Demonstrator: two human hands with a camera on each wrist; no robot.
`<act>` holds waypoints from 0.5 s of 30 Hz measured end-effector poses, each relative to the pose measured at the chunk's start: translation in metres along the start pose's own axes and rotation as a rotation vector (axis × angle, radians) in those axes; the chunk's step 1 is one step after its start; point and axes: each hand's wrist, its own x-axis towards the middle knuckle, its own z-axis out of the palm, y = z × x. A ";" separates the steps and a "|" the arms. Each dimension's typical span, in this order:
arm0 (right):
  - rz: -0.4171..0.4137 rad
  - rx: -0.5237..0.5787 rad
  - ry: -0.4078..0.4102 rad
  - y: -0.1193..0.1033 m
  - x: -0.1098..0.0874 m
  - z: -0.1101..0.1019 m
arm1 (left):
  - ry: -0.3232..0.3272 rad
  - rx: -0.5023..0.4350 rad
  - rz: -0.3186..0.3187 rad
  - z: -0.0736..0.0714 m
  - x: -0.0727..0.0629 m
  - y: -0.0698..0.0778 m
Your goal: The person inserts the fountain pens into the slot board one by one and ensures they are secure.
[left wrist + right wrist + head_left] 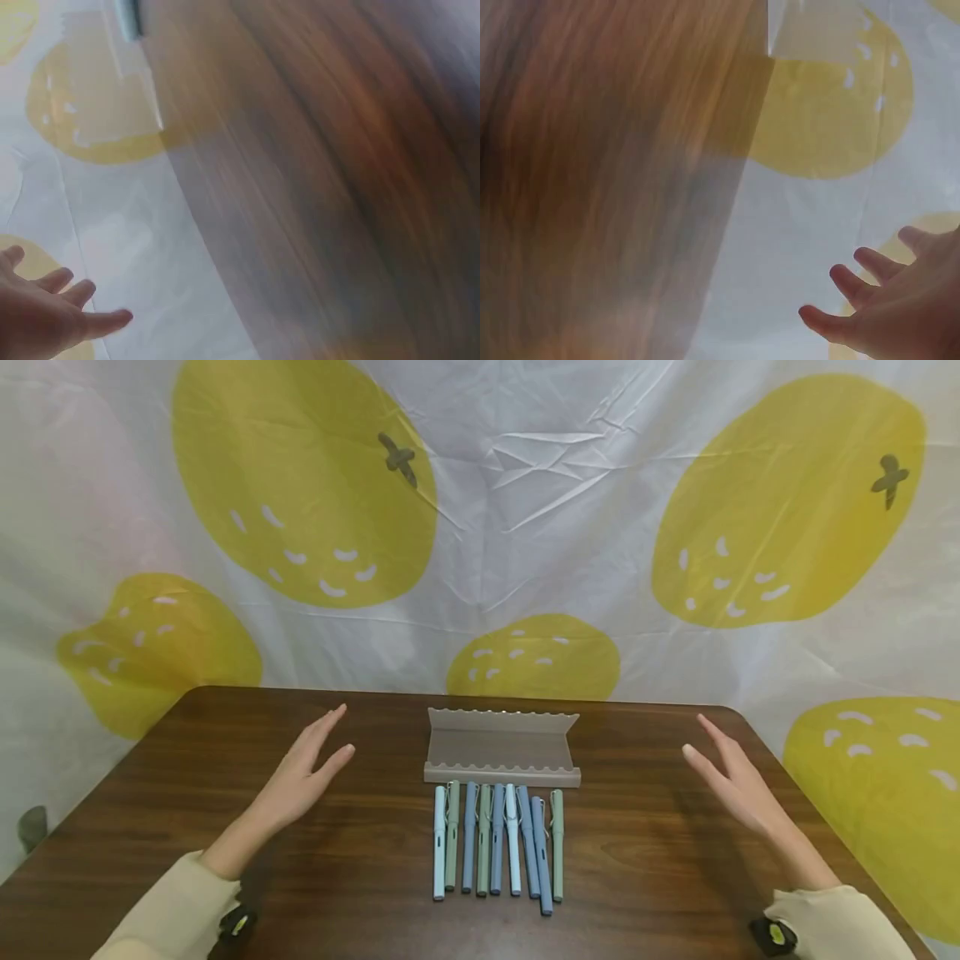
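Observation:
Several capped pens in pale blue (439,843), green (483,843) and darker blue (529,852) lie side by side on the wooden table, clips toward the far end. Right behind them stands a translucent pen rack (499,748) with scalloped front and back edges; no pens rest in it. To the left of both, my left hand (296,785) is raised over the table with straight, spread fingers. My right hand (738,789) mirrors it on the right side, fingers extended. Neither hand touches anything. Each wrist view shows its hand with fingers spread.
The dark wooden table (637,860) has rounded far corners. Behind it hangs a white cloth (540,543) printed with large yellow fruit, close to the table's far edge. Small black devices (238,924) are worn at both sleeve cuffs.

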 end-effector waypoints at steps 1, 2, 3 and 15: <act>0.011 0.036 -0.003 -0.001 0.000 0.002 | -0.007 -0.049 -0.007 0.001 0.000 0.001; 0.031 0.069 -0.010 -0.003 0.001 0.004 | -0.011 -0.088 -0.015 0.002 0.001 0.003; 0.052 0.097 -0.018 -0.005 0.001 0.005 | -0.018 -0.123 -0.027 0.003 0.001 0.004; 0.171 0.347 -0.086 -0.013 0.001 0.033 | -0.112 -0.414 -0.122 0.021 0.006 0.012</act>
